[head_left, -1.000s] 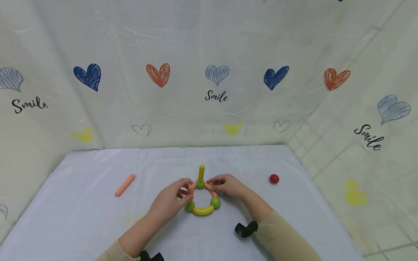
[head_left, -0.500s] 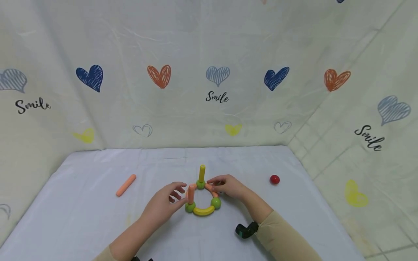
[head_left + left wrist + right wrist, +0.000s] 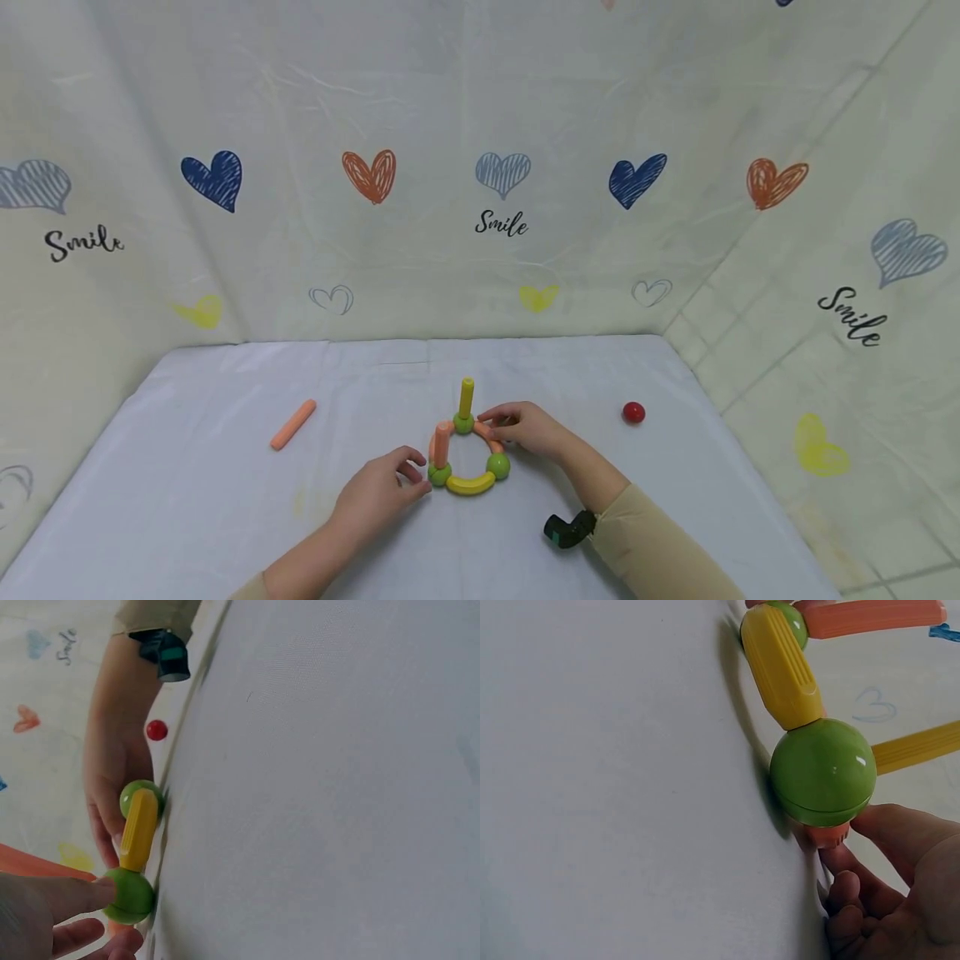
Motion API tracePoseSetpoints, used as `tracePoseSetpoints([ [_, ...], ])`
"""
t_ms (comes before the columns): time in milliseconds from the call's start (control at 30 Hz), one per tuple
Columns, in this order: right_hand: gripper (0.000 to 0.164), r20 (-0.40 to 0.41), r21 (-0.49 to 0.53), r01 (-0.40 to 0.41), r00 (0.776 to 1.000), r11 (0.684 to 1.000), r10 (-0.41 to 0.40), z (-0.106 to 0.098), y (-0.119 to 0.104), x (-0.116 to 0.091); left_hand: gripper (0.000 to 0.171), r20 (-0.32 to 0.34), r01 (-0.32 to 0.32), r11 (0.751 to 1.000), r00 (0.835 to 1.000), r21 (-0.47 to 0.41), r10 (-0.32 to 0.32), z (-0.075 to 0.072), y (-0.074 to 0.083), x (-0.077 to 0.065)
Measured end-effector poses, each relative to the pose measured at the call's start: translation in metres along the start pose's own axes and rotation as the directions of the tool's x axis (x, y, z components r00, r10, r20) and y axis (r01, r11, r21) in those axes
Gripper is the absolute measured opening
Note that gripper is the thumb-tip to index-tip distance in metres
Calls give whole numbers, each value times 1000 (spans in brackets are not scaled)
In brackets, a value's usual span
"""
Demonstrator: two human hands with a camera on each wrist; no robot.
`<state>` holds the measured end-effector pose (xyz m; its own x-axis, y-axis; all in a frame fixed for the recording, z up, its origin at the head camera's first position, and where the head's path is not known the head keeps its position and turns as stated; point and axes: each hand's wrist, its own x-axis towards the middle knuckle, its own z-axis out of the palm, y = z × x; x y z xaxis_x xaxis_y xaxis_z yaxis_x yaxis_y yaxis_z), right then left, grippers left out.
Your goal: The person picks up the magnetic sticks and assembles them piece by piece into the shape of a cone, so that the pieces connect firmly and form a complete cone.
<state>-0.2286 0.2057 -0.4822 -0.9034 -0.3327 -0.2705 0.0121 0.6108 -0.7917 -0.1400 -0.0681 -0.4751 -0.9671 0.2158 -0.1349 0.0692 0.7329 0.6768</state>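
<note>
We steady a ring of green plastic balls and curved yellow and orange rods point(image 3: 467, 467) mid-table: left hand point(image 3: 375, 496) loosely open, fingertip touching its near ball, right hand point(image 3: 528, 429) pinching the far side. Two uprights stand; a straight orange rod point(image 3: 293, 424) and small red ball point(image 3: 633, 412) lie unused.

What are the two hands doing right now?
Left hand: open, fingertips touching the near-left green ball.
Right hand: fingers on the orange curved piece; grip unclear.

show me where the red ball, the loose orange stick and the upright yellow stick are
red ball point(image 3: 633, 412), head view, middle of the ball
loose orange stick point(image 3: 293, 424), head view, middle of its length
upright yellow stick point(image 3: 467, 397), head view, mid-shaft
</note>
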Motion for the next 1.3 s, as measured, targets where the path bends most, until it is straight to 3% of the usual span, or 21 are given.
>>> tracePoseSetpoints([
  [267,25,-8,-6,20,1000,1000,-20,1,0,-3,36,7,26,1000,1000,8,-26,11,5,5],
  [500,25,-16,-15,67,998,998,-67,4,2,-9,37,0,11,1000,1000,-3,-11,15,4,8],
  [767,22,22,-140,123,992,982,-121,5,-1,-23,34,-68,2,1000,998,23,-1,10,-1,14],
  [900,25,35,-191,170,985,967,-166,9,-4,-31,35,-103,9,1000,995,-8,-10,3,-7,24],
  [1000,27,-3,-228,183,982,956,-188,17,-5,-36,34,-106,44,998,993,-35,-48,-2,-9,33],
  [1167,29,-84,-280,168,977,945,-198,36,-12,-44,30,-103,119,989,986,-85,-128,-7,-12,50],
  [1300,34,-115,-300,148,975,942,-190,46,-17,-47,25,-118,127,987,983,-95,-138,-9,-14,63],
])
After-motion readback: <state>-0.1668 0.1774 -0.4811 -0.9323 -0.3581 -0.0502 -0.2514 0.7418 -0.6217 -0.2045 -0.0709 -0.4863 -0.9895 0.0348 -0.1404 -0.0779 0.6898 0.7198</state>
